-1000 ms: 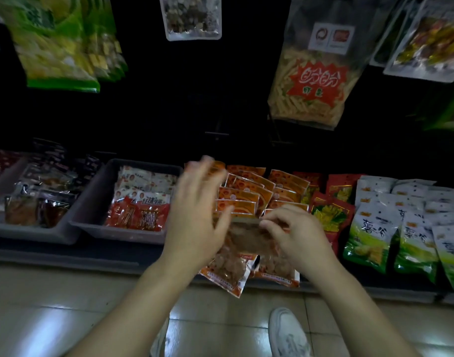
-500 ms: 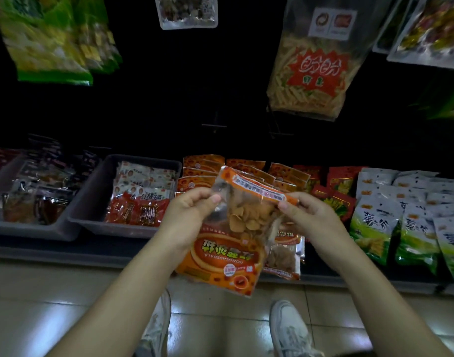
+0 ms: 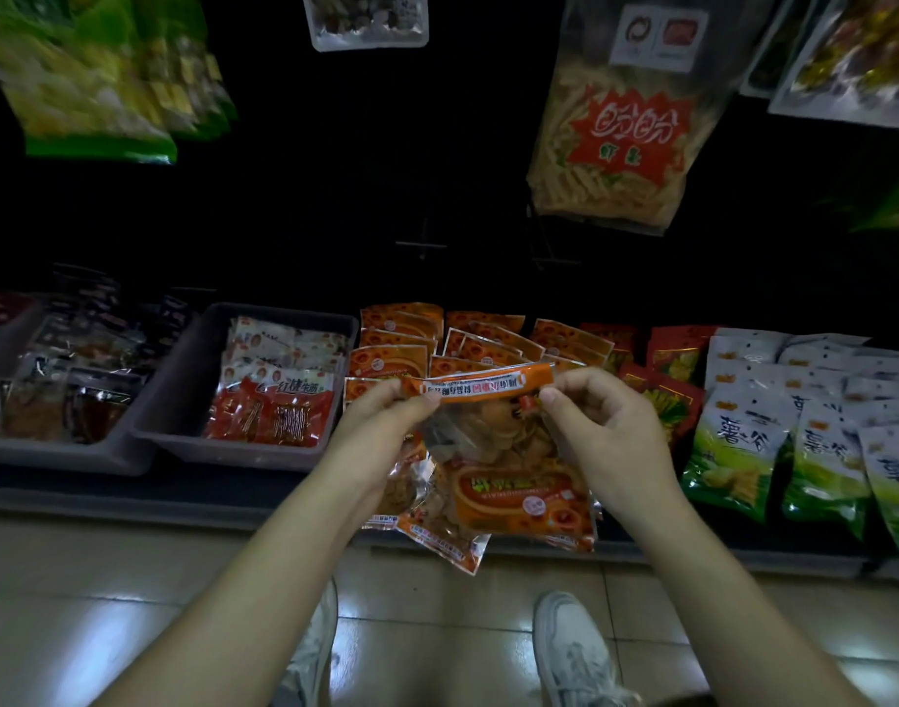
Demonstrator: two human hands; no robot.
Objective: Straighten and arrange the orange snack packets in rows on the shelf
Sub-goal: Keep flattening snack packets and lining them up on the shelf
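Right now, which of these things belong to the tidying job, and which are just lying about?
Part of the job: held orange packet, pinched by left hand and right hand; rows of orange packets on the shelf; loose orange packets at the shelf front.
Just there: grey bin of red-and-white packets; green-and-white bags; hanging bag of sticks.

left hand (image 3: 381,426) pinching, right hand (image 3: 610,431) pinching, forearms outstretched

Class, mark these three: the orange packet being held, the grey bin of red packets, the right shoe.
orange packet (image 3: 519,494): head view, printed front.
grey bin (image 3: 223,454): head view, front wall.
right shoe (image 3: 577,655): head view, laces.
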